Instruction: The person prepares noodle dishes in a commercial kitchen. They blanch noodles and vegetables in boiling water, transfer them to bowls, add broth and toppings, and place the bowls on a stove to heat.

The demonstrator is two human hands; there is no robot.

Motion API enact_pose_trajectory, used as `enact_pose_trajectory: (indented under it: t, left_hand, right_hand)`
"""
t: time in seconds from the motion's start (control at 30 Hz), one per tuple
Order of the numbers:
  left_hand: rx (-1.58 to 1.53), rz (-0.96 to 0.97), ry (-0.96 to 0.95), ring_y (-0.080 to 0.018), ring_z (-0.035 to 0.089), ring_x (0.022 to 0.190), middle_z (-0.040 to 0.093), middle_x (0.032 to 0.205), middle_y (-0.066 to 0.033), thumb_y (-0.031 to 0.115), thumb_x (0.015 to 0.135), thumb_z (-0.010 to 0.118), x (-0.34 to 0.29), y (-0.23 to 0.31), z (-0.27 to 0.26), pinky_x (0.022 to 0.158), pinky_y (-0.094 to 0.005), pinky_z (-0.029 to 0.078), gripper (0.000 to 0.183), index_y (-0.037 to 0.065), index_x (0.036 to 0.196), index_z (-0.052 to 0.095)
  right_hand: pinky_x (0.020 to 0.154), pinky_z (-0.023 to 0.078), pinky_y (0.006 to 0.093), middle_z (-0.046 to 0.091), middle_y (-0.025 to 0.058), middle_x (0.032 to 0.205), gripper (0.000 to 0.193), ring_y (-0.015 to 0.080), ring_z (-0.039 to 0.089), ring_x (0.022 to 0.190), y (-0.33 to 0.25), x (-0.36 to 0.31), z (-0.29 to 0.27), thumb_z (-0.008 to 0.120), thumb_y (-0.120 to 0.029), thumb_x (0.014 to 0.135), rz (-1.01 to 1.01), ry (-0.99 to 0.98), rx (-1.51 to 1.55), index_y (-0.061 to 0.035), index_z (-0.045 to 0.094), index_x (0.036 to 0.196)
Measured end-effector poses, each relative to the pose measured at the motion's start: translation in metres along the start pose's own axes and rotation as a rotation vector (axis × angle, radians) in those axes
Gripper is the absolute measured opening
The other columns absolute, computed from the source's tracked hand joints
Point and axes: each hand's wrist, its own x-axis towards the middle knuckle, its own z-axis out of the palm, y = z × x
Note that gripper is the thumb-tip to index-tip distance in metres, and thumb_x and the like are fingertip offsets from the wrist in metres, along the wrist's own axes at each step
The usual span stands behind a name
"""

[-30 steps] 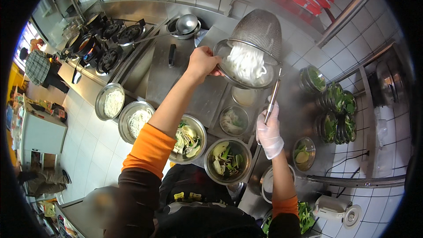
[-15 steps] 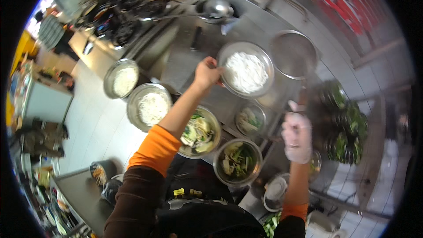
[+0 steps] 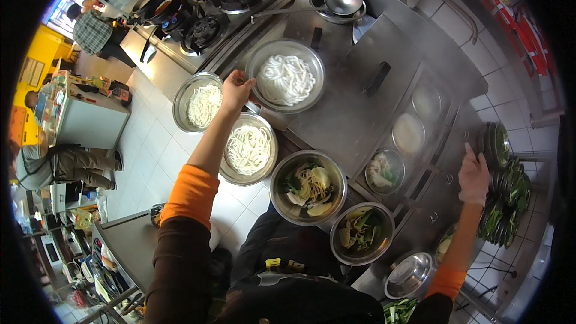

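My left hand (image 3: 239,89) pinches the left rim of a metal bowl (image 3: 316,93) of thick white noodles (image 3: 288,78). Whether this bowl rests on the steel counter or hangs just above it, I cannot tell. To the right, over the counter's side, my gloved right hand (image 3: 473,177) has its fingers stretched out and apart, holding nothing. Left of and below the held bowl are two more noodle bowls, one (image 3: 177,103) behind my wrist, the other (image 3: 272,157) by my forearm. Nearer me stand a bowl with greens and pale slices (image 3: 276,199) and a bowl of greens (image 3: 387,245).
Round containers, one with food (image 3: 385,171), sit in the counter right of centre. A large ladle (image 3: 343,1) lies at the back, near stove burners (image 3: 207,33). Stacked bowls of greens (image 3: 507,204) stand at right. A person in a checked shirt (image 3: 93,35) stands far left.
My left hand has moved the noodle bowl leftward, towards the other noodle bowls. My right hand has let go of the round strainer, which is out of sight, and opened. The view has shifted.
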Motion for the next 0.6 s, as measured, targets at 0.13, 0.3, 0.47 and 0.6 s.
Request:
enact_pose_trajectory:
  t: [0.13, 0.3, 0.47, 0.6]
  left_hand:
    - [0.029, -0.119, -0.06, -0.0161, 0.056, 0.046, 0.054, 0.07, -0.0058, 0.008, 0.082, 0.061, 0.027, -0.025, -0.012, 0.039, -0.0253, 0.045, 0.018, 0.002, 0.089, 0.045]
    - [-0.032, -0.236, -0.157, -0.0135, 0.06, 0.055, 0.061, 0.076, -0.0038, 0.023, 0.09, 0.054, 0.033, -0.03, 0.001, 0.045, -0.0224, 0.045, 0.026, 0.005, 0.109, 0.052]
    - [0.247, 0.017, -0.258, -0.0124, 0.059, 0.055, 0.062, 0.068, -0.0066, 0.026, 0.092, 0.047, -0.005, 0.007, -0.044, 0.051, -0.024, 0.047, 0.029, -0.001, 0.097, 0.057]
    - [1.358, 0.227, 0.195, -0.0349, 0.059, 0.056, 0.062, 0.065, -0.017, 0.032, 0.083, 0.057, -0.111, -0.007, -0.127, 0.052, -0.044, 0.045, 0.032, 0.003, 0.07, 0.06]
  right_hand:
    - [0.044, 0.035, 0.0194, 0.05, 0.0008, 0.074, 0.041, 0.0094, 0.04, 0.054, 0.017, -0.088, 0.012, 0.039, -0.026, 0.095, -0.149, 0.167, -0.176, 0.0016, 0.041, 0.126]
    - [0.04, 0.03, 0.0187, 0.047, -0.002, 0.072, 0.038, 0.0059, 0.038, 0.053, 0.039, -0.159, -0.007, 0.043, -0.022, 0.093, -0.256, 0.288, -0.2, 0.0021, 0.044, 0.122]
    - [0.061, 0.038, 0.0185, 0.054, 0.0, 0.086, 0.037, 0.0055, 0.043, 0.065, 0.084, -0.224, -0.008, 0.044, -0.022, 0.093, -0.391, 0.534, -0.37, 0.0011, 0.047, 0.121]
    - [0.085, 0.039, 0.0244, 0.058, 0.0051, 0.104, 0.038, 0.014, 0.053, 0.092, 0.119, -0.261, -0.015, 0.042, -0.025, 0.093, -0.387, 0.338, -0.346, 0.0012, 0.049, 0.119]
